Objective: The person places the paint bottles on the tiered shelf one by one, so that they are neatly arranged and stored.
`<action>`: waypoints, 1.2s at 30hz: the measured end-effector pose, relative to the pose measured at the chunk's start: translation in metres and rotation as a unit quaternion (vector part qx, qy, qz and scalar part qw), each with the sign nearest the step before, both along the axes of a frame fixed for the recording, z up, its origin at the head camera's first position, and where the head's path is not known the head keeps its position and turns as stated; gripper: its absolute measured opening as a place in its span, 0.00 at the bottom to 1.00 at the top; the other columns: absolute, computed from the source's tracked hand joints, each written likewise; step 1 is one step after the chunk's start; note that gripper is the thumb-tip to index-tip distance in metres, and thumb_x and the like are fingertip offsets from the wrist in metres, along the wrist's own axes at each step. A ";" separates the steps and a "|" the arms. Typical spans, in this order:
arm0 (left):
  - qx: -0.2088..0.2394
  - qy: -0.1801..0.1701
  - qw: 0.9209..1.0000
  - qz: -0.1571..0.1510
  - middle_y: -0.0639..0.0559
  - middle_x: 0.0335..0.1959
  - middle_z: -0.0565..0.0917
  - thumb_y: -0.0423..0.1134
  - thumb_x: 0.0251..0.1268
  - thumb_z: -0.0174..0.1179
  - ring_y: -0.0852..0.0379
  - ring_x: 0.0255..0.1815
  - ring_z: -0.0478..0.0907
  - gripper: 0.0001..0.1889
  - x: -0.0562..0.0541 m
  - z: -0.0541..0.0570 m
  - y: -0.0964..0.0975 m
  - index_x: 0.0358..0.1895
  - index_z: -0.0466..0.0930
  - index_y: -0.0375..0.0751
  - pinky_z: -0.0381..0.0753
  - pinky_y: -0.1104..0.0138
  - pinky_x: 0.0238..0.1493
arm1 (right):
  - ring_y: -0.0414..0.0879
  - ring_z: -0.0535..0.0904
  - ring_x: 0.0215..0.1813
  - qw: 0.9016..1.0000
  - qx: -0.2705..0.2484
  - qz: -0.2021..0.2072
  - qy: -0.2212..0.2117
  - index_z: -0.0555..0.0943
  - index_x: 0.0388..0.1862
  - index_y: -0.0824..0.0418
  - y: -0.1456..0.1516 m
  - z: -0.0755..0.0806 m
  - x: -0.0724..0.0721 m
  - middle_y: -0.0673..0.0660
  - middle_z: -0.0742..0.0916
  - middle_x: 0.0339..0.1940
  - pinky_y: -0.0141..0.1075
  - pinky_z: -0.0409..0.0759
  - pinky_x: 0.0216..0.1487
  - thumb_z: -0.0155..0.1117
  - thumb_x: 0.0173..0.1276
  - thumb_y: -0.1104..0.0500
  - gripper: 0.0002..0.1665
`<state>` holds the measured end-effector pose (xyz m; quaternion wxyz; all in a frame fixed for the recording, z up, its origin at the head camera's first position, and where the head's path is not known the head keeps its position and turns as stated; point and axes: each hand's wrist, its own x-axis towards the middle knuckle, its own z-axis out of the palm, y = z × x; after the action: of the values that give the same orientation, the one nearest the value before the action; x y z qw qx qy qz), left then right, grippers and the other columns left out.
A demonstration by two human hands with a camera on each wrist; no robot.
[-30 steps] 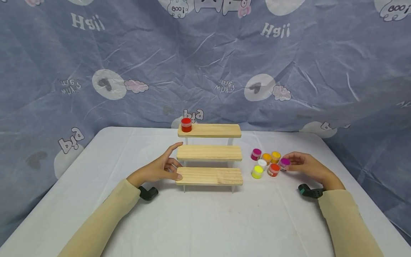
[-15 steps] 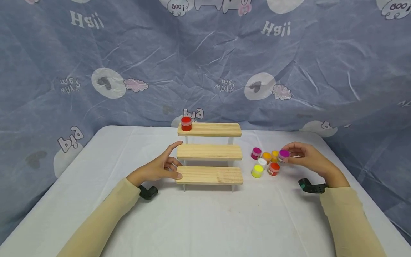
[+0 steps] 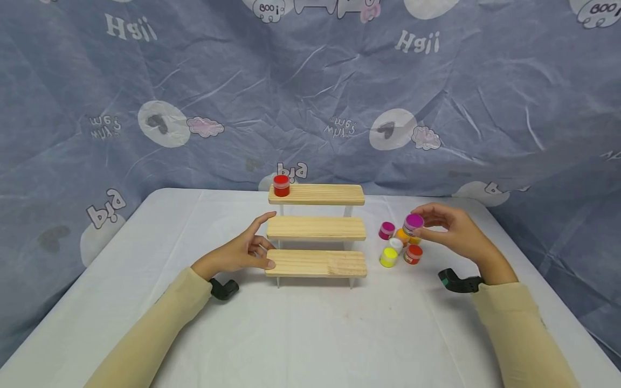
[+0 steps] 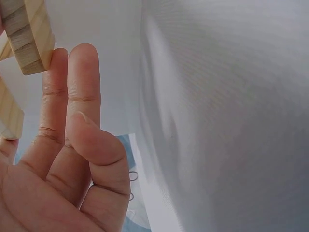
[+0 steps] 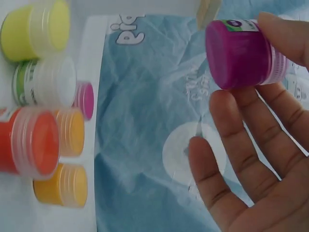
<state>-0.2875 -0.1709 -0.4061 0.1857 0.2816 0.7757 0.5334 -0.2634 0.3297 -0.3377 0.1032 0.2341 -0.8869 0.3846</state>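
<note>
My right hand [image 3: 448, 229] pinches a purple paint jar [image 3: 414, 222] between thumb and fingers, raised over the other jars. In the right wrist view that purple jar [image 5: 241, 53] lies sideways, its clear cap toward the palm. My left hand [image 3: 240, 252] holds the left end of a three-step wooden display stand [image 3: 315, 229]. Its thumb rests on the lowest board [image 3: 315, 264], and the index finger reaches the end of the middle board. In the left wrist view a fingertip meets a board's end [image 4: 31, 43]. One red jar [image 3: 281, 186] stands at the left of the top board.
Right of the stand, several jars sit close together on the white table [image 3: 310, 334]: a magenta jar [image 3: 386, 230], a yellow jar [image 3: 388, 257], a white jar [image 3: 395, 245], a red-orange jar [image 3: 413, 254] and orange-yellow ones [image 5: 60, 186]. A printed blue-grey cloth [image 3: 310, 108] hangs behind.
My right hand has lifted the purple jar off the table and carried it up and leftward over the group. The left hand stays on the stand.
</note>
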 end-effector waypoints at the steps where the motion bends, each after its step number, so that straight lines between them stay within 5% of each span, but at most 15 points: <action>1: 0.000 0.000 1.000 0.000 0.41 0.50 0.87 0.34 0.68 0.76 0.47 0.44 0.85 0.63 0.000 0.000 0.000 0.90 0.33 0.54 0.76 0.63 0.45 | 0.29 0.82 0.49 1.000 -0.003 0.001 0.007 0.85 0.61 0.69 -0.004 0.001 0.001 0.38 0.88 0.50 0.20 0.77 0.53 0.77 0.68 0.70 0.23; 12: 0.002 -0.008 1.000 0.002 0.42 0.50 0.86 0.33 0.68 0.75 0.47 0.45 0.84 0.62 0.001 0.002 -0.003 0.90 0.33 0.56 0.76 0.63 0.45 | 0.32 0.83 0.49 0.995 -0.049 0.045 0.072 0.86 0.55 0.72 -0.046 0.009 0.006 0.34 0.87 0.49 0.21 0.77 0.58 0.78 0.61 0.77 0.22; 36: 0.010 -0.002 1.000 -0.005 0.42 0.49 0.86 0.32 0.67 0.76 0.46 0.46 0.83 0.62 -0.001 0.000 -0.003 0.90 0.34 0.55 0.79 0.59 0.52 | 0.40 0.86 0.47 0.987 -0.130 0.085 0.038 0.86 0.56 0.73 -0.112 0.026 -0.013 0.41 0.90 0.46 0.28 0.82 0.56 0.76 0.66 0.75 0.19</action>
<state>-0.2884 -0.1736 -0.4059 0.1871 0.2864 0.7684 0.5408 -0.2761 0.2173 -0.3115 0.1335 0.3071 -0.8017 0.4951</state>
